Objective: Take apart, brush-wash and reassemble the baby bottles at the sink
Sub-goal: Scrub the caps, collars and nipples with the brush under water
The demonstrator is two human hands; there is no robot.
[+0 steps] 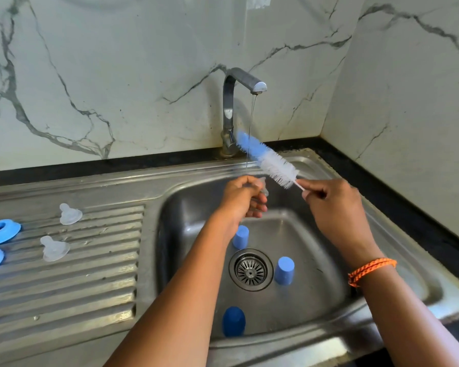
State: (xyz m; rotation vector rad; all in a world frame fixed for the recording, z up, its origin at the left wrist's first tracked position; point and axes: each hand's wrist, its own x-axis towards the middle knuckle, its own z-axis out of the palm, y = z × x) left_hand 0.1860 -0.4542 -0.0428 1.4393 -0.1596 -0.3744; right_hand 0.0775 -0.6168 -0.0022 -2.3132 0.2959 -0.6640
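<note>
At the left edge I see two blue rings (2, 231) on the drainboard (90, 287), then two clear nipples (70, 214) beside them. In the centre, my left hand (243, 200) pinches a clear nipple (263, 185) over the sink (398, 260), where three blue caps (284, 270) stand. My right hand (334, 205) pinches the brush (265, 158) handle under the running tap (233, 107).

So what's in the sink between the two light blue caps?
In the head view, the round metal drain strainer sits between the upper light blue cap and the right light blue cap.
</note>
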